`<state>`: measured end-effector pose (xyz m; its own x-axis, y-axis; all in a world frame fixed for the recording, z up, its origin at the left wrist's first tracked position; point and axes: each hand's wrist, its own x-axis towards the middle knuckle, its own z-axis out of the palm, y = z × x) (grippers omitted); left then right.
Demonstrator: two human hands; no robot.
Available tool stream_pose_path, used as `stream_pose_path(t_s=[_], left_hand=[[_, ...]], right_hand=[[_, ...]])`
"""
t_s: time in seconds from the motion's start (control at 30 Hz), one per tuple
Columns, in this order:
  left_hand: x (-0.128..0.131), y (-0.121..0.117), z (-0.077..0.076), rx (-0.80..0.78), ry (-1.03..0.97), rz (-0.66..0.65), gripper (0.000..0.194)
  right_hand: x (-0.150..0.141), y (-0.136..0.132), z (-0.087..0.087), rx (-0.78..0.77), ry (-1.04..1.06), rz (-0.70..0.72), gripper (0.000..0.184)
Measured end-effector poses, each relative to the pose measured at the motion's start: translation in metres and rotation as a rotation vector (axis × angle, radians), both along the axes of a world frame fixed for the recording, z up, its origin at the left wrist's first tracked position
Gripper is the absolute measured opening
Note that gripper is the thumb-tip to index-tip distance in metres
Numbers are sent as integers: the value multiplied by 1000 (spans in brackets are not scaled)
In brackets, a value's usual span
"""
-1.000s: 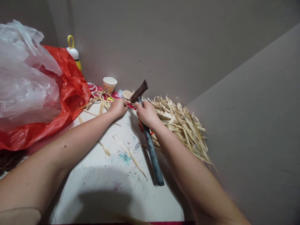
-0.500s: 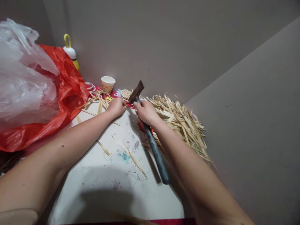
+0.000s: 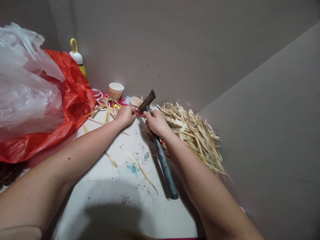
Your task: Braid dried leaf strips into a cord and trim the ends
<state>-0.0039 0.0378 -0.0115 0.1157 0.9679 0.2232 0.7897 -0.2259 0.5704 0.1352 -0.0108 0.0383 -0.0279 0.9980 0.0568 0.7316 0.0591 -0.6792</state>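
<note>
The hammer point(image 3: 163, 160) is at the left edge of the straw pile point(image 3: 193, 133), its handle slanting back toward the camera. On my feed, well left of that pile, I have the red bag point(image 3: 77, 100). Nearer the pile, the left hand point(image 3: 125, 115) ends a long, outstretched forearm, fingers curled into a fist; I can't tell what, if anything, it pinches. Just beside the pile, the right hand point(image 3: 157, 123), its arm reaching in diagonally, wraps firmly around the handle close to the hammer's head.
</note>
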Motion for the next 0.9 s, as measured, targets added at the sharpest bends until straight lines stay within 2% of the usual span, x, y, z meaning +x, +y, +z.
stream_pose_path(t_s=[0.1,0.27,0.43,0.6,0.77,0.9], left_hand=[[-1,-1,1,22,1,-9,21],[-2,-3,4,-5,21,5,23],[-2,-1,2,11,10,-2,23],[-2,0,1,8,-4,3,22],[-2,0,1,27,-5,-13,22],[-2,1,0,18,-3,-5,21]], right_hand=[[-2,2,6,56,-13,-9,26],[-6,-1,15,-80,-87,23,23],[-7,1,16,73,-80,-10,26],[-9,2,14,-56,-108,4,23],[-7,3,15,82,-58,-27,26],[-10,1,17,-66,-98,-3,22]])
